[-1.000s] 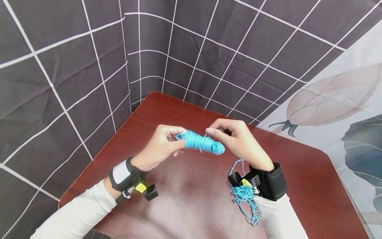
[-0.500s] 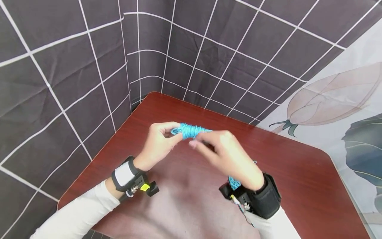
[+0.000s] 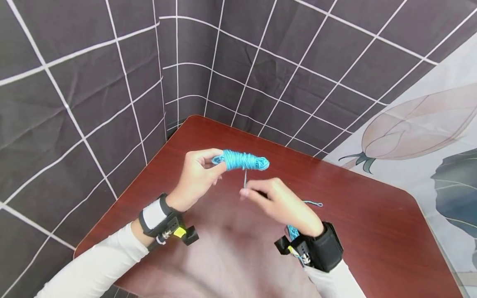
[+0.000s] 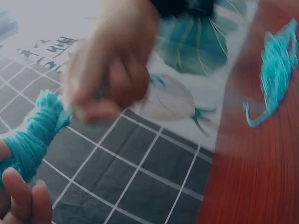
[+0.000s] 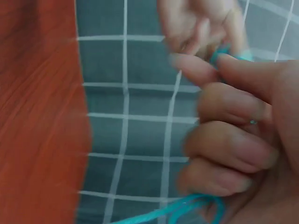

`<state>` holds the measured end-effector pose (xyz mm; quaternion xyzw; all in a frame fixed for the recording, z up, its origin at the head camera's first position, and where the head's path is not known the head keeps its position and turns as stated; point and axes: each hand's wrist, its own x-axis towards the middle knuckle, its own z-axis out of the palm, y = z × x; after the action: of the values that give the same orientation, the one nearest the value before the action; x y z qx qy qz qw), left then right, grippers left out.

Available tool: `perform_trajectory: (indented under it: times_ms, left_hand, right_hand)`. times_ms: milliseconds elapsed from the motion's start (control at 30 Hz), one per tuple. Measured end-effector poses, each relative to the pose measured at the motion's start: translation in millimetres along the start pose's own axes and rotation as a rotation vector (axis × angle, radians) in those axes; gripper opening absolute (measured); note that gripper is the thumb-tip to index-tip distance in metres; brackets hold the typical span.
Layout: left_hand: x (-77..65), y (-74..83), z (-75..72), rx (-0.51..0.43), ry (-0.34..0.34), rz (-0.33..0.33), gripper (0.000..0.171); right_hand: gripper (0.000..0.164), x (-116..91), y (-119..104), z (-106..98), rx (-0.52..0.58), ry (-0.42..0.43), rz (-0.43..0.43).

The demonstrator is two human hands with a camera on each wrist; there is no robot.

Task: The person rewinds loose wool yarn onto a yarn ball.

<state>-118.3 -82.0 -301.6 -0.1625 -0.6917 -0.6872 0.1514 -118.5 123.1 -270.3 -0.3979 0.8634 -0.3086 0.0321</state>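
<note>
Up in midair, the wound blue bundle (image 3: 244,160) has one end pinched by fingers of the left hand (image 3: 199,171).
A straight strand (image 3: 245,179) runs down to the right hand (image 3: 281,203), whose fingers pinch it. Too hard a tug could skew the bundle or slide turns off its unheld end; the loose cord heap (image 4: 277,74) on the surface (image 3: 372,223) might knot and snag the strand.

head: from above, facing forward-down over desk (image 3: 372,219) | left wrist: close, past left grip (image 4: 28,200) towards right grip (image 4: 112,70) | right wrist: close, past right grip towards left grip | wrists share: gridded cloth (image 5: 145,140)
</note>
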Motion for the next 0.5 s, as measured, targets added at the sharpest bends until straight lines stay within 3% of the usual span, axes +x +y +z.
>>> perform_trajectory:
  times_ms: [100, 200, 267, 367, 500]
  left_hand:
    - [-1.0, 11.9, 1.1, 0.105, 0.001, 0.027, 0.016]
    - [-3.3, 14.8, 1.4, 0.141, -0.051, 0.046, 0.016]
    - [-3.7, 7.2, 1.0, 0.106, -0.111, 0.058, 0.015]
    - [-3.1, -5.0, 0.9, 0.023, -0.187, 0.071, 0.015]
    - [-2.0, -10.7, 2.7, -0.06, -0.199, 0.046, 0.014]
  right_hand:
    - [0.021, 3.6, -12.7, -7.0, -0.075, 0.011, -0.085]
    - [0.017, 12.8, -21.8, -25.4, -0.099, 0.108, -0.11]
    - [0.012, 18.9, -19.3, -37.1, -0.09, 0.157, -0.081]
    - [0.012, 24.9, -1.4, -44.7, 0.0, 0.152, -0.013]
    - [0.013, 22.1, 23.2, -32.8, 0.18, 0.094, 0.02]
